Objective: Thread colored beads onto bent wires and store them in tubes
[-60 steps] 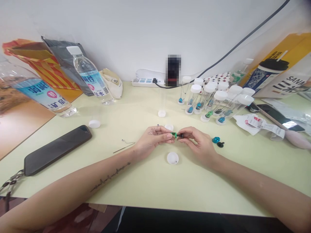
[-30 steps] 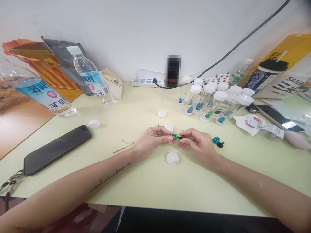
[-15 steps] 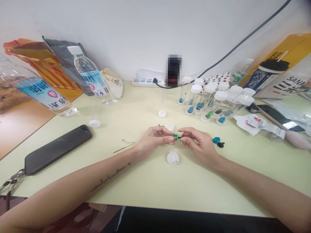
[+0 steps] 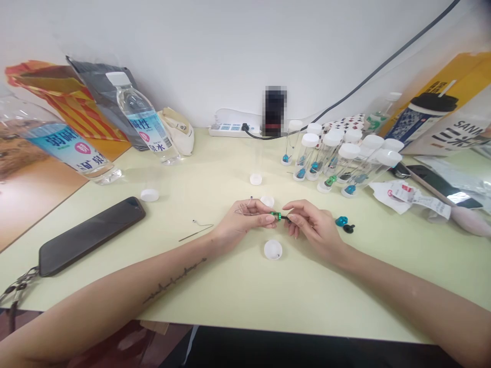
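Note:
Between finger and thumb, my left hand (image 4: 245,221) pinches a small green part (image 4: 276,216), with a bent thin wire (image 4: 242,211) sticking out over its fingers. My right hand (image 4: 312,225) grips the black piece (image 4: 285,218) that extends from the green part's right side. Just below the hands lies a round white cap (image 4: 273,250) with a tiny item in it. Another white cap (image 4: 267,201) is partly hidden behind my left fingers. A blue part (image 4: 341,221) and a black part (image 4: 348,229) rest right of my right hand.
Several capped clear tubes (image 4: 349,151) stand at the back right. A dark phone (image 4: 92,235) lies at the left, near water bottles (image 4: 148,125). A second bent wire (image 4: 195,232) lies by my left forearm. A power strip (image 4: 233,130) sits along the wall.
My right hand has shifted slightly to the right, and more of the black piece shows between the hands. My left hand still holds the green part in nearly the same place.

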Action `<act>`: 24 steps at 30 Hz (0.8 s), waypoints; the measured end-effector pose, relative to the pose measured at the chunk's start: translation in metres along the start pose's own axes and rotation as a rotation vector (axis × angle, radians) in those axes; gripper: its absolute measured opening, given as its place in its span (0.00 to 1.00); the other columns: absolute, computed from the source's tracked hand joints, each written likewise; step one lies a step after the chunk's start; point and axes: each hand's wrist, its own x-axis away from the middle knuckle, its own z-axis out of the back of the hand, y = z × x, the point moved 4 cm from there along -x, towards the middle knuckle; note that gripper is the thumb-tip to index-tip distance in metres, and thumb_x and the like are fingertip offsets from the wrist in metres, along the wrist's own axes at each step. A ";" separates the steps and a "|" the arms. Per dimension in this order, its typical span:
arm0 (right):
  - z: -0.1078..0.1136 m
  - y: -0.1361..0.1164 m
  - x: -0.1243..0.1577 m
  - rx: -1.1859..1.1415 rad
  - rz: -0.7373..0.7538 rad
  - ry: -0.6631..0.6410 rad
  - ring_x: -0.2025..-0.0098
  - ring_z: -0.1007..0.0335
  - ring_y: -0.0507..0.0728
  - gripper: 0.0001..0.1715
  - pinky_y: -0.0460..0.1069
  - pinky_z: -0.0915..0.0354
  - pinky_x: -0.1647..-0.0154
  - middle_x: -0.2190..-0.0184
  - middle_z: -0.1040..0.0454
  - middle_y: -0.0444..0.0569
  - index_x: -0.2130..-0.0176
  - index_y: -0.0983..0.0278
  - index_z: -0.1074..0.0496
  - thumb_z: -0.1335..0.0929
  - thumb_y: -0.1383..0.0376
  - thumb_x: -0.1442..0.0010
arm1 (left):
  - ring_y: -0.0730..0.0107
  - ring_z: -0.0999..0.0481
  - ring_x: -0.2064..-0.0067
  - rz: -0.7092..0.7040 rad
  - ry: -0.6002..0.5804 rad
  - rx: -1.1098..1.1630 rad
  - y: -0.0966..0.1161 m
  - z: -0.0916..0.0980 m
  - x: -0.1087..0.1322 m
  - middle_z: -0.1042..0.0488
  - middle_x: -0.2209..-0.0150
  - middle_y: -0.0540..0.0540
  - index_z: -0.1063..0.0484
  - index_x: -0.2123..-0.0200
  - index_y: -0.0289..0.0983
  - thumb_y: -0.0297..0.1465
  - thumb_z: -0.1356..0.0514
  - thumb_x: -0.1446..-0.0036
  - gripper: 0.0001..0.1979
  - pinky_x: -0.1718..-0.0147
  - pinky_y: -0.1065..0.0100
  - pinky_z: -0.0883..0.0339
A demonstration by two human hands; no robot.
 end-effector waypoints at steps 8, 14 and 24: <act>-0.003 -0.001 0.001 0.033 0.038 0.009 0.72 0.27 0.52 0.11 0.48 0.27 0.71 0.71 0.26 0.45 0.54 0.60 0.32 0.34 0.62 0.38 | 0.75 0.23 0.66 -0.001 0.039 0.055 0.000 0.004 -0.002 0.22 0.70 0.48 0.26 0.69 0.32 0.29 0.32 0.50 0.08 0.61 0.72 0.31; -0.003 0.001 0.001 0.066 0.032 0.012 0.75 0.27 0.52 0.12 0.48 0.28 0.72 0.74 0.26 0.43 0.53 0.60 0.31 0.35 0.62 0.37 | 0.74 0.23 0.67 -0.005 0.004 0.059 0.000 0.003 -0.002 0.21 0.68 0.47 0.26 0.68 0.32 0.29 0.32 0.51 0.08 0.61 0.71 0.31; -0.002 0.002 0.000 0.106 0.024 -0.039 0.75 0.28 0.52 0.11 0.47 0.29 0.72 0.73 0.25 0.44 0.56 0.58 0.28 0.37 0.61 0.35 | 0.74 0.23 0.68 0.009 -0.009 0.052 -0.001 0.003 -0.002 0.22 0.68 0.47 0.25 0.67 0.33 0.29 0.31 0.52 0.09 0.59 0.68 0.30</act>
